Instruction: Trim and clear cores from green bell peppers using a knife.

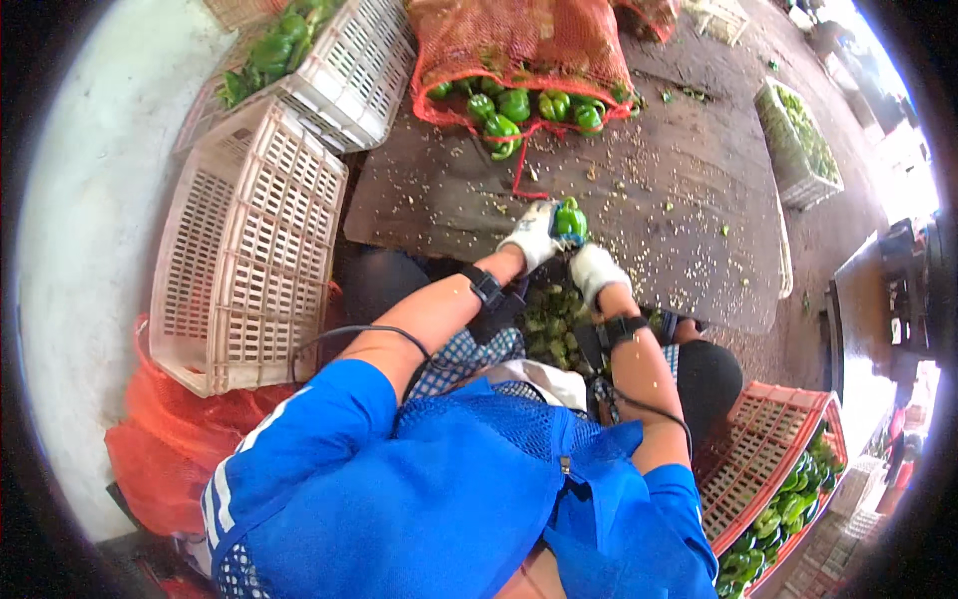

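A green bell pepper (570, 219) is held in my gloved left hand (534, 233), above the near edge of a dark wooden board (658, 195). My right hand (597, 271), in a white glove, is just below and to the right of the pepper; its fingers are partly hidden, and whether they grip anything cannot be told. Beyond my hands, an orange mesh sack (524, 45) lies with its mouth towards me, and several green bell peppers (514, 105) show in it. Pale seeds and green scraps are scattered over the board. Below my hands, between my legs, lies a heap of greenish pieces (552, 326).
Pale plastic crates (277, 254) stand on the left, one holding green peppers (277, 49). A red crate (771, 449) with peppers is at the lower right. Another filled crate (801, 146) stands beyond the board's right side. Orange netting (187, 442) lies at lower left.
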Demonstrator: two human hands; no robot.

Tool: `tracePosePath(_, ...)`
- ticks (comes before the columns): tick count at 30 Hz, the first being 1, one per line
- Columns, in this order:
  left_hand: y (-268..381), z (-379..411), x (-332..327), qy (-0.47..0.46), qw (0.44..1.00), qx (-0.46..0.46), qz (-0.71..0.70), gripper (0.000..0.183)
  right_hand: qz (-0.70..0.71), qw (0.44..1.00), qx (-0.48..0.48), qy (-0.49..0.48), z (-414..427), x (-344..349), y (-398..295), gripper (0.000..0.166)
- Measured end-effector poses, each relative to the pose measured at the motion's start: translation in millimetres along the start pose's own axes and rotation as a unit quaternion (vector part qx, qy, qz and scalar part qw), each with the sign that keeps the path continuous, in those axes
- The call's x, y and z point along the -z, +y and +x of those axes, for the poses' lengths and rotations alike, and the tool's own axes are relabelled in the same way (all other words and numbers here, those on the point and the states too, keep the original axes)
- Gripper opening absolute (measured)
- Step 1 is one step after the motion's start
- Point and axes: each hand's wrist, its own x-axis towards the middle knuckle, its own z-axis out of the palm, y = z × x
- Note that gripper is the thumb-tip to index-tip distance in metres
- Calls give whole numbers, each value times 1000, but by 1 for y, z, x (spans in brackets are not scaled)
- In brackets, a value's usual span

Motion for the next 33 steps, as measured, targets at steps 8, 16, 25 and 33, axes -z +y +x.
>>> tracePosePath(8,9,-17,26,-231,801,26,-551,42,319,903,97,272,-86,21,6,68)
tracePosePath(16,52,-58,34,-243,717,83,-648,39,278,909,220,219,-97,61,-8,63)
tracePosePath(25,99,-83,72,-273,770,77,-571,43,775,630,40,21,-118,54,21,32)
tracePosePath(33,111,-78,68,-333,721,48,-606,47,644,700,37,305,-263,123,98,27)
